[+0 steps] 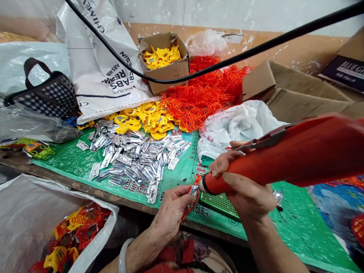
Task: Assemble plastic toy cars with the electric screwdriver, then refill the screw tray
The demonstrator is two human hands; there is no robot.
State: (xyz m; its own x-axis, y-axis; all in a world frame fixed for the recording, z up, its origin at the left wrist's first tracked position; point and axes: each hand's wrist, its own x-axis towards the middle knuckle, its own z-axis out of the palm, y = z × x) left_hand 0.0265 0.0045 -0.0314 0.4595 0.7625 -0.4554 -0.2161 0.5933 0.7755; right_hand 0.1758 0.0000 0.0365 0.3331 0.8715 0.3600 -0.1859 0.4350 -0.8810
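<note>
My right hand (243, 188) is wrapped round the nose end of a large orange-red tool (294, 151) that reaches in from the right. Its tip touches a small silver piece with a red string (194, 191), pinched in the fingers of my left hand (173, 209). Both hands work at the near edge of a green mat (80, 161). A heap of silver foil pieces (134, 156) lies on the mat just beyond my left hand. Behind it lie yellow plastic pieces (146, 120) and a tangle of orange-red strings (202, 95).
A cardboard box (167, 70) of yellow pieces stands at the back, beside a white resin sack (102, 63) and a checked bag (47, 94). A white plastic bag (238, 124) and flattened cardboard (297, 95) lie right. A sack (25, 224) of finished pieces sits lower left. A black cable (227, 62) crosses above.
</note>
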